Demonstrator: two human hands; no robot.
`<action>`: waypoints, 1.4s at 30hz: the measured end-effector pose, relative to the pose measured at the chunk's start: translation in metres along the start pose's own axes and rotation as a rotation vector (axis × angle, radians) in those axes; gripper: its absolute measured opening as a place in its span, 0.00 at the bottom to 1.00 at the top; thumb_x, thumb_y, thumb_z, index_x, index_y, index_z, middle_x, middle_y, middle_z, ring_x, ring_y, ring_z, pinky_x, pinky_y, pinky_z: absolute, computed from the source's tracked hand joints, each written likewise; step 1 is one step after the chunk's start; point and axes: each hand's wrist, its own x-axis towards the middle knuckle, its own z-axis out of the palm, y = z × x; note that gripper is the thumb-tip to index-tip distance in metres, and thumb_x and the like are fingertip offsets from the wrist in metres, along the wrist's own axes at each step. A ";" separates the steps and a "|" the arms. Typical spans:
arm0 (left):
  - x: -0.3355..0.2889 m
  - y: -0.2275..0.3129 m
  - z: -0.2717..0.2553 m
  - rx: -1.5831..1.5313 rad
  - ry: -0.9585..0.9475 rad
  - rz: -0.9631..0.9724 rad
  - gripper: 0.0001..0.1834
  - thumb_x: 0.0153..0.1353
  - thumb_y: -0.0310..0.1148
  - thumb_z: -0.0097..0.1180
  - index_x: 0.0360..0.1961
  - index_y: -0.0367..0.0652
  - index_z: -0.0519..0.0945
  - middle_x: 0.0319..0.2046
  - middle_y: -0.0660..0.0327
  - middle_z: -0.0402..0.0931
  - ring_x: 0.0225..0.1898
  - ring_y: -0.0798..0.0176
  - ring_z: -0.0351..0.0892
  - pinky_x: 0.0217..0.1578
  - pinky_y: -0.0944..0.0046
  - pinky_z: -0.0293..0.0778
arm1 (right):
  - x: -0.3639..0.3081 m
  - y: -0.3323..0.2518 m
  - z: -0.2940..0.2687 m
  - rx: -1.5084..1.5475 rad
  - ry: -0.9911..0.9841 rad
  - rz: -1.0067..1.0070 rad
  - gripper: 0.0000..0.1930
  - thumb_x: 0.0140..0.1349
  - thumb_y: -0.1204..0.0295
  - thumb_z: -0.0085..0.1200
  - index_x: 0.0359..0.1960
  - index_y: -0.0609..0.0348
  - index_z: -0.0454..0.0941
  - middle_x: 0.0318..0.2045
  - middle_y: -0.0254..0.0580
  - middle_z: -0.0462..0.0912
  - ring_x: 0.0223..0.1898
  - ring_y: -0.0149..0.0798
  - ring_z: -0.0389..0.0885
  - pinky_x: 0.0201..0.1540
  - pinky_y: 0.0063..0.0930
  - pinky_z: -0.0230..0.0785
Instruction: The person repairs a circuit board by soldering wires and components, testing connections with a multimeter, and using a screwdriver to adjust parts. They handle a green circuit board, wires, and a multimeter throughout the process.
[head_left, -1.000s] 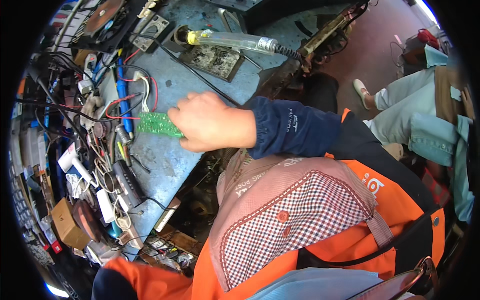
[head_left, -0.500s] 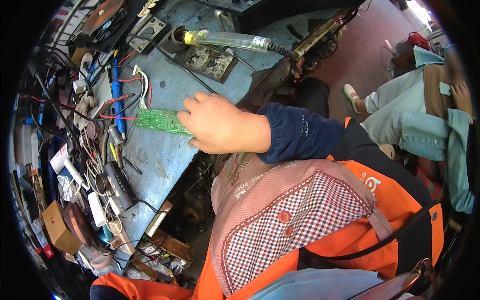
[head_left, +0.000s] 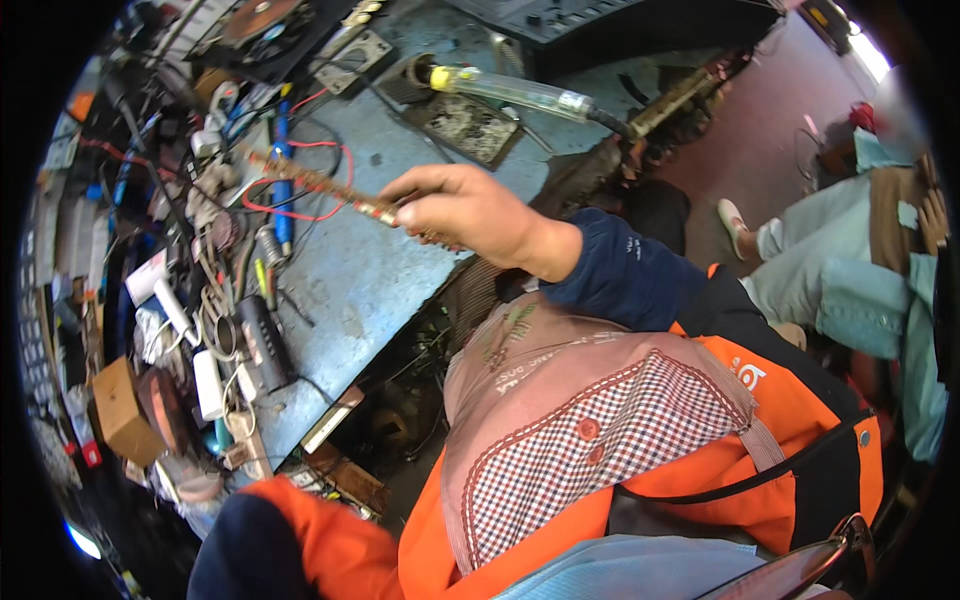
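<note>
My right hand (head_left: 470, 215) holds a circuit board (head_left: 330, 190) by one end, thumb and fingers closed round it. The board is tilted nearly edge-on above the blue worktop (head_left: 350, 310), its brownish component side partly showing and blurred. Red wire (head_left: 320, 215) loops near its far end. Behind the board lies a blue pen-shaped tool (head_left: 283, 185). Farther off, a soldering iron with a clear handle (head_left: 520, 92) rests by a tray of grey, crusty residue (head_left: 465, 128). At the lower left only my left sleeve (head_left: 330, 530) shows; the hand itself is out of view.
Tangled cables, a white handled tool (head_left: 160, 290), a black case (head_left: 265, 345) and a cardboard box (head_left: 125, 410) crowd the left side. A dark device (head_left: 600, 20) stands at the back. At the right is another person in light trousers (head_left: 850, 250). Scrap lies below the bench edge.
My right hand has lifted the circuit board off the worktop and turned it from its flat green side to nearly edge-on. My left sleeve has risen farther into view. The whole view has shifted.
</note>
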 end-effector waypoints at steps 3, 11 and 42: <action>0.019 0.006 0.009 -0.108 0.155 -0.117 0.18 0.73 0.33 0.63 0.58 0.34 0.81 0.52 0.54 0.84 0.43 0.65 0.85 0.44 0.65 0.81 | 0.001 -0.010 0.001 0.394 -0.069 0.110 0.22 0.75 0.67 0.53 0.63 0.69 0.78 0.46 0.50 0.89 0.42 0.37 0.88 0.46 0.33 0.84; -0.006 -0.074 0.149 -0.591 -0.064 -0.479 0.20 0.75 0.31 0.63 0.63 0.34 0.77 0.53 0.55 0.84 0.46 0.67 0.85 0.44 0.66 0.81 | 0.010 0.010 0.001 0.650 -0.166 0.218 0.20 0.77 0.68 0.49 0.63 0.68 0.77 0.51 0.51 0.88 0.47 0.40 0.90 0.49 0.36 0.84; 0.003 -0.103 0.157 -0.665 0.195 -0.285 0.32 0.68 0.18 0.67 0.70 0.30 0.68 0.41 0.58 0.83 0.38 0.68 0.81 0.42 0.67 0.79 | -0.013 0.013 -0.012 -0.001 -0.070 0.147 0.21 0.74 0.81 0.49 0.67 0.71 0.76 0.49 0.47 0.88 0.46 0.36 0.88 0.49 0.30 0.83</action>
